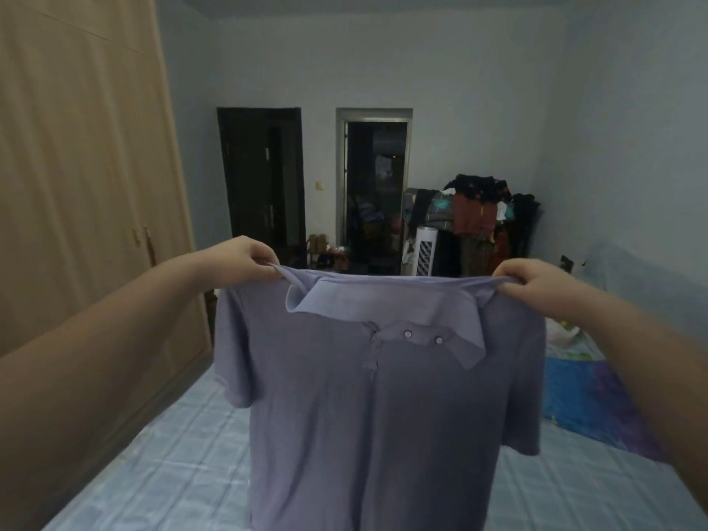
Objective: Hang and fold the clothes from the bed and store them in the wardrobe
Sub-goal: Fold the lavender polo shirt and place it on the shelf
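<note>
A grey-purple polo shirt (pixel 367 415) with a collar and two visible buttons hangs stretched out in front of me, above the bed (pixel 164 465). My left hand (pixel 245 262) pinches its left shoulder and my right hand (pixel 536 285) pinches its right shoulder. The shirt hangs straight down, and its lower hem runs out of the frame. The wooden wardrobe (pixel 84 166) stands along the left side with its doors closed.
A blue patterned blanket (pixel 586 400) and a pale bag (pixel 561 333) lie on the bed at the right. At the far wall stand a loaded clothes rack (pixel 482 216), a white tower appliance (pixel 423 252), a dark door (pixel 264 178) and an open doorway (pixel 373 185).
</note>
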